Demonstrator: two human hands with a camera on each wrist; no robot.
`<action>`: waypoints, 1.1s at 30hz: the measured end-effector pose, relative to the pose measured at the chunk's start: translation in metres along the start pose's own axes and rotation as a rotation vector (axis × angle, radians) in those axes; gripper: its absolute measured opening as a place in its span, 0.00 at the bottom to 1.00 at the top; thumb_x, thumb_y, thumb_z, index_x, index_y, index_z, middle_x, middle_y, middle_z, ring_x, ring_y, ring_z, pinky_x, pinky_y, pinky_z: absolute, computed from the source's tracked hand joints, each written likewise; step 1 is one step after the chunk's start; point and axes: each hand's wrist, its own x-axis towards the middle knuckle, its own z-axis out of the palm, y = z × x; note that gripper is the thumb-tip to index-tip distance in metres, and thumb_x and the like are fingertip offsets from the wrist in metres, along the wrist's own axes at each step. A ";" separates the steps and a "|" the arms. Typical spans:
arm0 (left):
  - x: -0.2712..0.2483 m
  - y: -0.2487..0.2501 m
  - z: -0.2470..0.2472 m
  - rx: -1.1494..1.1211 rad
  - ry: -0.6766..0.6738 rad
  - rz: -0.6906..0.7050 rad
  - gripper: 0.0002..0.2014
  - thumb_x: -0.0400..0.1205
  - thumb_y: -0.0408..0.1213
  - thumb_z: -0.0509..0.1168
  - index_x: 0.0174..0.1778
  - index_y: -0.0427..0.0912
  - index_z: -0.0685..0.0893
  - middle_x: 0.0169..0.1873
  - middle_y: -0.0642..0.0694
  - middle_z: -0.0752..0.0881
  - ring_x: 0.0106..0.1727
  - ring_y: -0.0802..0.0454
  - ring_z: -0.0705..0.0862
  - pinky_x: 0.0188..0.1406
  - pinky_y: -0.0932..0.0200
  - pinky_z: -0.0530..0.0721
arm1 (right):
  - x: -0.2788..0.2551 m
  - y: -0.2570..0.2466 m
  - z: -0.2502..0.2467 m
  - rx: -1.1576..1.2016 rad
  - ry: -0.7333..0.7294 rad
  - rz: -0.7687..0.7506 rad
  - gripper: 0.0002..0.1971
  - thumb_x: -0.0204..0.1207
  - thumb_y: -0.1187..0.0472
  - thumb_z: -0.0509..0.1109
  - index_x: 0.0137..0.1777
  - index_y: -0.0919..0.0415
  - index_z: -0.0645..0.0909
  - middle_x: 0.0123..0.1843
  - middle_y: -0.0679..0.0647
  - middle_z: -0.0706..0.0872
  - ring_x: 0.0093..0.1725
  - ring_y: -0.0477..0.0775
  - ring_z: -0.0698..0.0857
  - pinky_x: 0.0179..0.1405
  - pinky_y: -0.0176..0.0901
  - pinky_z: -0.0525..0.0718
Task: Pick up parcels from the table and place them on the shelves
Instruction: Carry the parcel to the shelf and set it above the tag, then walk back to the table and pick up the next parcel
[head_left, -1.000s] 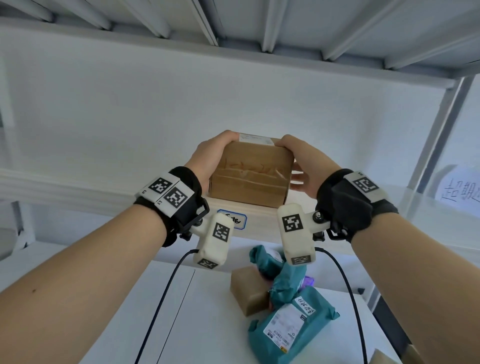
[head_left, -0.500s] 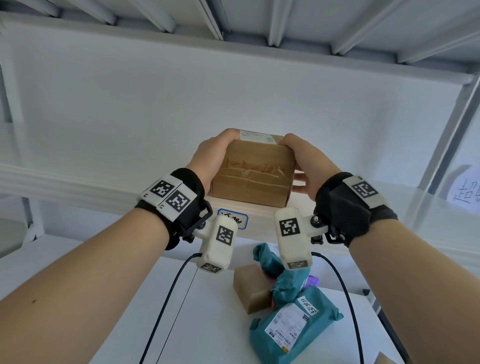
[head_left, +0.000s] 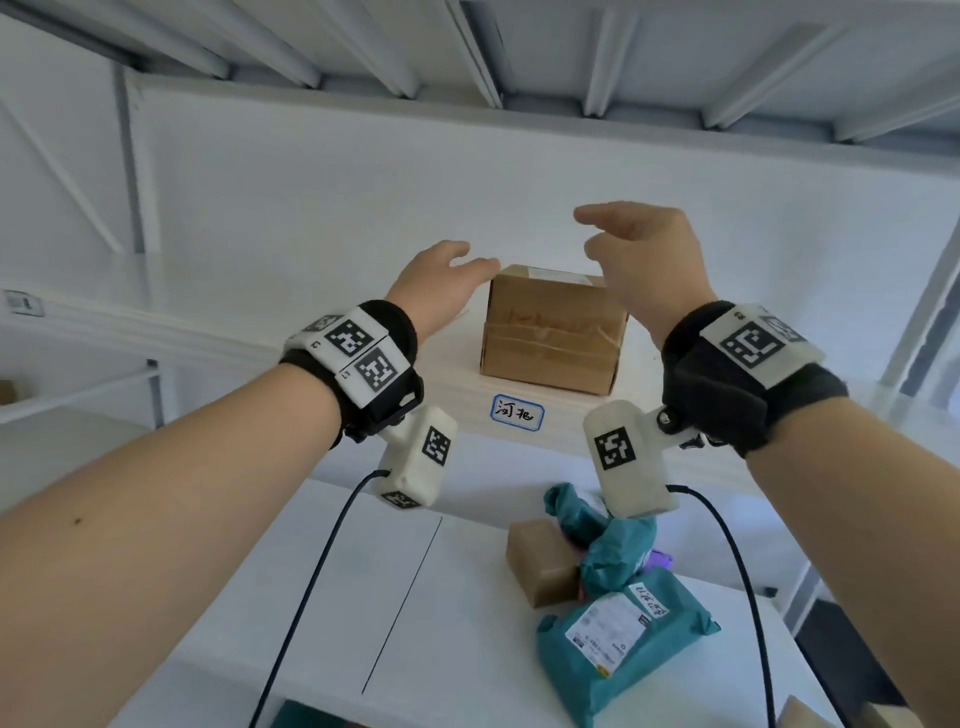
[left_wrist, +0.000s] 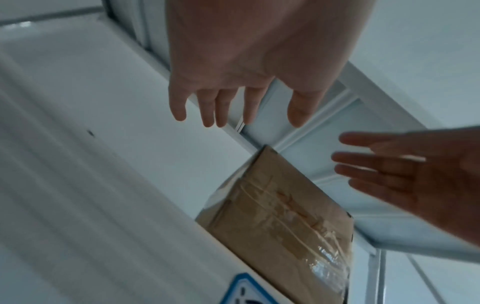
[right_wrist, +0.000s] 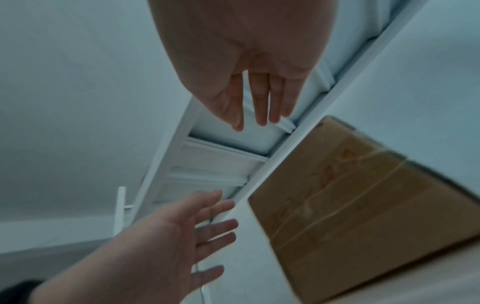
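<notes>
Though unheld, box (head_left: 553, 330) upright, taped face forward

The box (head_left: 553, 332) sits on the shelf (head_left: 457, 400) (near its front edge), above the table (head_left: 322, 597) bearing more parcels (head_left: 618, 634)

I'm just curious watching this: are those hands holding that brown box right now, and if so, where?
Nothing is held. The cardboard box sits on the shelf by itself; the left hand and right hand are open beside it, fingers straight.
</notes>
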 end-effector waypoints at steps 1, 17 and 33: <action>-0.006 -0.001 -0.006 0.041 0.017 0.014 0.29 0.83 0.49 0.61 0.81 0.45 0.68 0.81 0.49 0.68 0.81 0.52 0.66 0.67 0.62 0.64 | -0.006 -0.007 0.006 -0.014 -0.043 -0.025 0.20 0.74 0.65 0.62 0.63 0.50 0.86 0.62 0.50 0.88 0.49 0.46 0.83 0.55 0.41 0.84; -0.127 -0.109 -0.115 1.033 0.005 -0.152 0.32 0.81 0.51 0.59 0.82 0.47 0.65 0.81 0.46 0.68 0.82 0.46 0.65 0.79 0.45 0.61 | -0.127 -0.032 0.144 -0.297 -0.658 -0.095 0.22 0.80 0.61 0.59 0.73 0.50 0.78 0.75 0.50 0.79 0.74 0.56 0.76 0.71 0.46 0.74; -0.182 -0.247 -0.344 1.120 -0.034 -0.492 0.32 0.82 0.57 0.55 0.82 0.49 0.64 0.83 0.42 0.63 0.82 0.42 0.63 0.78 0.40 0.60 | -0.205 -0.154 0.388 -0.319 -0.852 -0.195 0.23 0.82 0.59 0.57 0.77 0.50 0.74 0.77 0.53 0.78 0.74 0.58 0.76 0.70 0.49 0.75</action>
